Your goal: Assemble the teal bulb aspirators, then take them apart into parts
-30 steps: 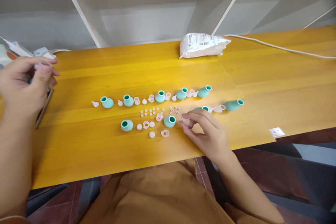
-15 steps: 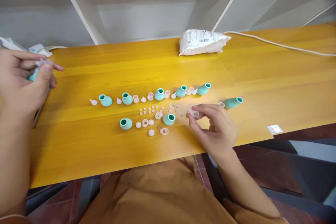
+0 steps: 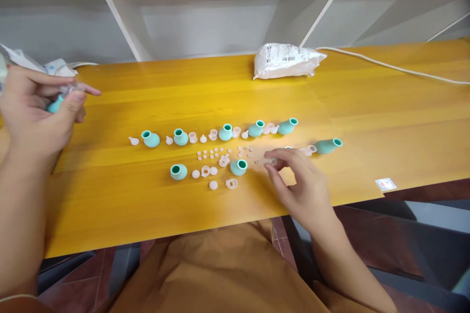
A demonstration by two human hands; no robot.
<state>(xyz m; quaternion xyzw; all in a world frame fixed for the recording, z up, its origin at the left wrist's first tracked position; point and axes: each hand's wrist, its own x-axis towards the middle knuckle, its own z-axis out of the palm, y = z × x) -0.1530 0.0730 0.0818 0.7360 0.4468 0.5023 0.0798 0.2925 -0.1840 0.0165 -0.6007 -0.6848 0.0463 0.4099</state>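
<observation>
My left hand, raised at the left above the table, is closed round a teal bulb. A clear plastic piece shows between its thumb and fingers, at the bulb's mouth. Low over the table, my right hand pinches a small translucent plastic piece, partly hidden by the fingertips. Left of that hand lie several tiny rings and an open-mouthed teal bulb. Beyond its knuckles, a translucent fitting rests beside another teal bulb.
A row of teal bulbs with translucent cups and small teardrop pieces crosses the table. Pale discs lie nearer me. A white plastic package and a cable lie at the back. A sticker marks the right front.
My right hand has tilted lower, and its translucent piece is now more covered by the fingers. The left hand keeps its bulb. The whole view has shifted slightly.
</observation>
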